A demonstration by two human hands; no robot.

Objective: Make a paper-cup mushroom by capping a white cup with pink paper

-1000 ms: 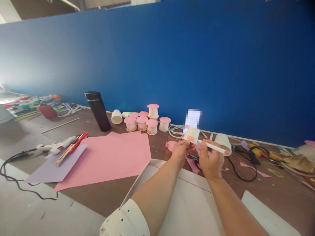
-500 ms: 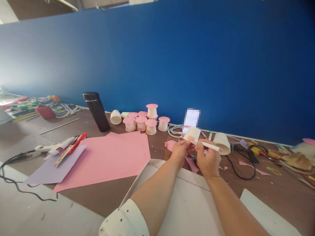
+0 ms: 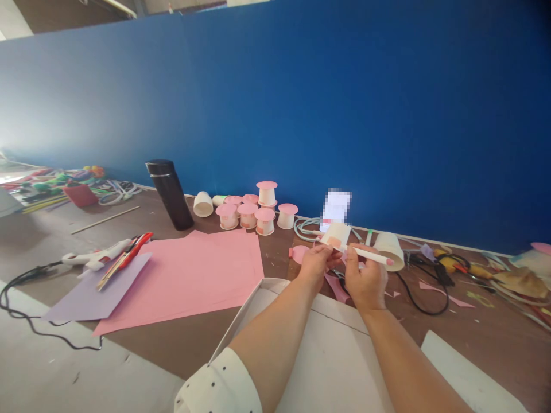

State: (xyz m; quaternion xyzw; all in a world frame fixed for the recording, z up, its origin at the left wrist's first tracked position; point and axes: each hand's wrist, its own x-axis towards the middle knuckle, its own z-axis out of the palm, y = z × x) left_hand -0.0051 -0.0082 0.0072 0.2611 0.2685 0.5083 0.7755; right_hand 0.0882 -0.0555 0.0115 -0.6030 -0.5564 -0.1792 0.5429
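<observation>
My left hand point(image 3: 317, 265) grips a white paper cup point(image 3: 336, 233) by its lower edge, with an orange-pink patch on its side. In my right hand point(image 3: 365, 279) is a white marker point(image 3: 371, 254) with a pink end pointing right; its other end meets the cup near the patch. The fingertips of both hands almost touch, and what lies between them is partly hidden. Just right of the marker, another white cup point(image 3: 391, 248) lies on its side. A pink paper disc point(image 3: 298, 254) rests on the table left of my left hand.
Several cups with pink disc tops point(image 3: 248, 215) stand near the blue wall. Left are a black flask point(image 3: 169, 195), pink paper sheets point(image 3: 206, 272), a glue gun point(image 3: 98, 256) and a red utility knife point(image 3: 135, 249). A phone point(image 3: 336, 207) leans behind the cup; cables point(image 3: 424, 310) lie right.
Both hands hold nearly the same position on the cup and marker. The whole view has shifted very slightly.
</observation>
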